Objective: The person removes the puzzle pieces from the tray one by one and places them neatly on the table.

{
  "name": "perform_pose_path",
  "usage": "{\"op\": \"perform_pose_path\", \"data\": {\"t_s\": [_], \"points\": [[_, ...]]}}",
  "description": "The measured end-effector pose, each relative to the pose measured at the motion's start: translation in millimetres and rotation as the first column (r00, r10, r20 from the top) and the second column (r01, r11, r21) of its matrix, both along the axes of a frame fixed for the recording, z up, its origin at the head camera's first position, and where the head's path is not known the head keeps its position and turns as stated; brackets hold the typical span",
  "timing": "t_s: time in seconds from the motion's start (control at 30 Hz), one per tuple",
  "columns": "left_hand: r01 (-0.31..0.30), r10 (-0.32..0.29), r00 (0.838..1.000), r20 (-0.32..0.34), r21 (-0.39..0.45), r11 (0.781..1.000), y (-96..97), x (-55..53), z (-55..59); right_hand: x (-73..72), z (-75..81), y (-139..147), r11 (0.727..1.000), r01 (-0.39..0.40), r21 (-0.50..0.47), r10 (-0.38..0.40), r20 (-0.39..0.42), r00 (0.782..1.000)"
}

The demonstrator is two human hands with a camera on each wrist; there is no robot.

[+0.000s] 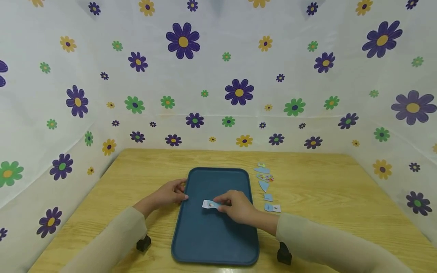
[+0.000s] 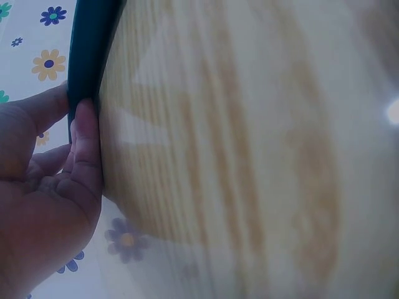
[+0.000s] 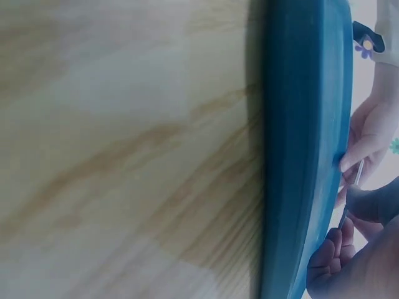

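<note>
A dark blue tray (image 1: 215, 242) lies lengthwise on the wooden table. My left hand (image 1: 170, 192) grips its left edge, thumb on the rim; in the left wrist view, fingers and thumb lie on either side of that tray edge (image 2: 93, 56). Over the middle of the tray, my right hand (image 1: 239, 207) pinches a light blue and white flat cut-out piece (image 1: 209, 204) between thumb and fingers. The piece has a small picture on it, too small to read. From the right wrist view, the piece (image 3: 359, 173) appears edge-on as a thin strip.
Right of the tray, several flat cut-outs form a loose column: a multicoloured one (image 1: 264, 177), a blue triangular one (image 1: 264, 185), a small blue one (image 1: 268, 197) and a blue-and-white one (image 1: 268, 207). A flower-patterned sheet (image 1: 211, 72) encloses the wooden table (image 1: 317, 189).
</note>
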State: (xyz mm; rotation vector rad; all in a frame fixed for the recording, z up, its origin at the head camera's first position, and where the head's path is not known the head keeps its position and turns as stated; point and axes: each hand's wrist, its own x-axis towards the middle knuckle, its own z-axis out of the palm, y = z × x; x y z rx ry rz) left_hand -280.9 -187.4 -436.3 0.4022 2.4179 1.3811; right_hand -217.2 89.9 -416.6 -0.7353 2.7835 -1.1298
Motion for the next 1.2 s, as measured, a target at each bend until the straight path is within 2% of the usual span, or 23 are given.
{"op": "perform_pose_path", "data": {"t_s": [0.23, 0.53, 0.7, 0.9, 1.2], "points": [[0.000, 0.000, 1.000, 0.019, 0.012, 1.000, -0.4, -2.8, -0.6, 4.5, 1.4, 20.7, 1.000, -0.009, -0.011, 0.009, -0.036, 0.999], [0.006, -0.006, 1.000, 0.018, 0.014, 1.000, 0.4, 1.3, 1.9, 12.6, 7.5, 56.4, 0.998, -0.001, -0.065, 0.001, -0.006, 1.000], [0.004, -0.004, 1.000, 0.018, 0.016, 1.000, 0.0, 0.8, 0.4, 19.0, 12.7, 73.1, 0.997, 0.019, -0.068, -0.021, -0.032, 0.999], [0.007, -0.007, 1.000, 0.021, 0.017, 1.000, 0.3, 1.3, 1.8, 24.5, 11.6, 94.7, 0.996, 0.065, -0.054, -0.066, -0.024, 0.998], [0.005, -0.005, 1.000, 0.020, 0.002, 1.000, -0.2, -0.7, -1.7, 37.8, 8.1, 125.1, 0.996, 0.053, -0.077, -0.055, -0.019, 0.998]]}}
